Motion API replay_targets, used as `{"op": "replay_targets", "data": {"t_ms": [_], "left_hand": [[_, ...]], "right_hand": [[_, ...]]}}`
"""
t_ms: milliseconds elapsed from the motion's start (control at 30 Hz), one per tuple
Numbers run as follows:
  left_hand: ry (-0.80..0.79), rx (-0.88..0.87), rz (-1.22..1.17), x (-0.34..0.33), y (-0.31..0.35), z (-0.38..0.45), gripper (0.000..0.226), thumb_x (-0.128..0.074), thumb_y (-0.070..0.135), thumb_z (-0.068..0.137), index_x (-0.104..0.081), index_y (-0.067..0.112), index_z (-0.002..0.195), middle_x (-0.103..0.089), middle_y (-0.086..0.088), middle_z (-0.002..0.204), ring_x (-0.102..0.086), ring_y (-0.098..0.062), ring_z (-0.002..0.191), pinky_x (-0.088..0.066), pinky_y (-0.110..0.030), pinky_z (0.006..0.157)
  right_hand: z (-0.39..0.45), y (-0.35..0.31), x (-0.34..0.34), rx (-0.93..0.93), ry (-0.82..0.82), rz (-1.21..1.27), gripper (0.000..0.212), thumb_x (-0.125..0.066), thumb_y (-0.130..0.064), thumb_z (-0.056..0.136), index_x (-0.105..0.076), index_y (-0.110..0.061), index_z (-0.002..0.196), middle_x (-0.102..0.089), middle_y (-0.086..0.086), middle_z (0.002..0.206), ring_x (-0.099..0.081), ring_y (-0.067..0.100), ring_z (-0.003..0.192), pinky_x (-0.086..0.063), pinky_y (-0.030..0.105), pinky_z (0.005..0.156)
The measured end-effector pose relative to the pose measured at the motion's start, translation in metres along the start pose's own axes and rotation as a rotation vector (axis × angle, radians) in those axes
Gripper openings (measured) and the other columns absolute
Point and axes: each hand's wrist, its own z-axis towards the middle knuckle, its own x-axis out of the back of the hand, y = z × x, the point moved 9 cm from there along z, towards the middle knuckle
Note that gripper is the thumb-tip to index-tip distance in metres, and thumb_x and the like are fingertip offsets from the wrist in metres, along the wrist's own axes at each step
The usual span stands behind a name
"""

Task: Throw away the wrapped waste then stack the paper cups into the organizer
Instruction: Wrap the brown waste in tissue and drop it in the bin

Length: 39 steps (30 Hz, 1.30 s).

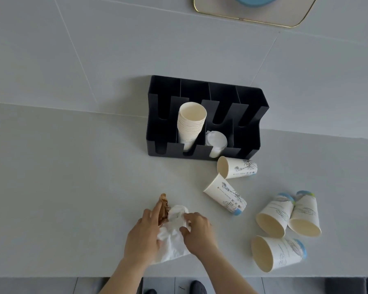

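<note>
As both hands' fingers (pixel 187 227) pinch it, white wrapped waste (pixel 172 236) between them

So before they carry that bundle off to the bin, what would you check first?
1. Both hands on the white wrapping: ok, left hand and right hand touch it.
2. Brown waste fully wrapped: not ok, it sticks out.
3. Bin in sight: not ok, none in view.
4. Loose cups clear of the hands: ok.
5. Organizer has free slots: ok.
</note>
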Motion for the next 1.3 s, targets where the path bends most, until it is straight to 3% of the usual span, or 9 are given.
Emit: {"op": "replay_targets", "data": {"t_ms": [233, 400, 567, 733, 933, 1133, 1300], "left_hand": [[0.000, 0.167, -0.341, -0.011, -0.006, 0.005, 0.077, -0.073, 0.019, 0.083, -0.032, 0.033, 0.147, -0.058, 0.005, 0.117, -0.066, -0.020, 0.097, -0.055, -0.034, 0.085], [0.053, 0.222, -0.488, -0.005, -0.007, 0.005, 0.061, -0.072, 0.014, 0.081, -0.050, 0.036, 0.133, -0.063, 0.013, 0.095, -0.065, -0.010, 0.085, -0.055, -0.031, 0.081], [0.119, 0.277, -0.606, 0.007, -0.007, 0.000, 0.055, -0.074, 0.009, 0.083, -0.056, 0.031, 0.130, -0.065, 0.012, 0.091, -0.068, -0.006, 0.076, -0.057, -0.030, 0.079], [0.219, 0.298, -0.630, 0.028, -0.010, -0.008, 0.052, -0.076, 0.011, 0.084, -0.058, 0.030, 0.129, -0.067, 0.012, 0.091, -0.070, -0.006, 0.075, -0.057, -0.027, 0.079], [0.352, 0.363, -0.651, 0.050, -0.027, -0.035, 0.050, -0.077, 0.014, 0.085, -0.058, 0.029, 0.128, -0.068, 0.010, 0.095, -0.072, -0.010, 0.077, -0.060, -0.032, 0.082], [0.470, 0.504, -0.678, 0.056, -0.063, -0.076, 0.048, -0.076, 0.013, 0.085, -0.058, 0.030, 0.126, -0.067, 0.011, 0.088, -0.070, -0.004, 0.074, -0.056, -0.025, 0.075], [0.580, 0.608, -0.670, 0.058, -0.100, -0.120, 0.044, -0.074, 0.010, 0.084, -0.060, 0.028, 0.122, -0.063, 0.010, 0.099, -0.069, -0.005, 0.070, -0.054, -0.022, 0.069]], "right_hand": [[0.000, 0.009, -0.010, -0.128, 0.002, 0.293, 0.037, -0.078, -0.013, 0.080, -0.073, -0.021, 0.116, -0.071, -0.003, 0.108, -0.071, 0.014, 0.086, -0.057, 0.034, 0.082], [0.002, 0.012, -0.002, -0.153, 0.024, 0.420, 0.034, -0.080, -0.009, 0.079, -0.075, -0.020, 0.111, -0.071, -0.007, 0.099, -0.070, 0.008, 0.079, -0.055, 0.027, 0.074], [0.005, 0.001, 0.011, -0.103, 0.033, 0.482, 0.030, -0.080, -0.007, 0.079, -0.077, -0.019, 0.107, -0.068, -0.011, 0.088, -0.063, -0.002, 0.070, -0.055, 0.027, 0.074], [0.007, -0.020, 0.022, -0.022, 0.014, 0.500, 0.031, -0.080, -0.007, 0.079, -0.077, -0.018, 0.108, -0.069, -0.006, 0.095, -0.064, 0.008, 0.076, -0.048, 0.020, 0.068], [0.004, -0.054, 0.015, 0.090, -0.063, 0.469, 0.029, -0.080, -0.010, 0.080, -0.077, -0.021, 0.107, -0.068, -0.010, 0.092, -0.063, 0.006, 0.076, -0.042, 0.010, 0.056], [-0.010, -0.095, -0.010, 0.191, -0.164, 0.405, 0.029, -0.079, -0.011, 0.081, -0.077, -0.023, 0.107, -0.067, -0.012, 0.090, -0.062, 0.009, 0.078, -0.043, 0.014, 0.060], [-0.035, -0.133, -0.047, 0.279, -0.266, 0.352, 0.030, -0.078, -0.011, 0.081, -0.077, -0.023, 0.108, -0.070, -0.011, 0.090, -0.066, 0.011, 0.081, -0.048, 0.021, 0.070]]}}
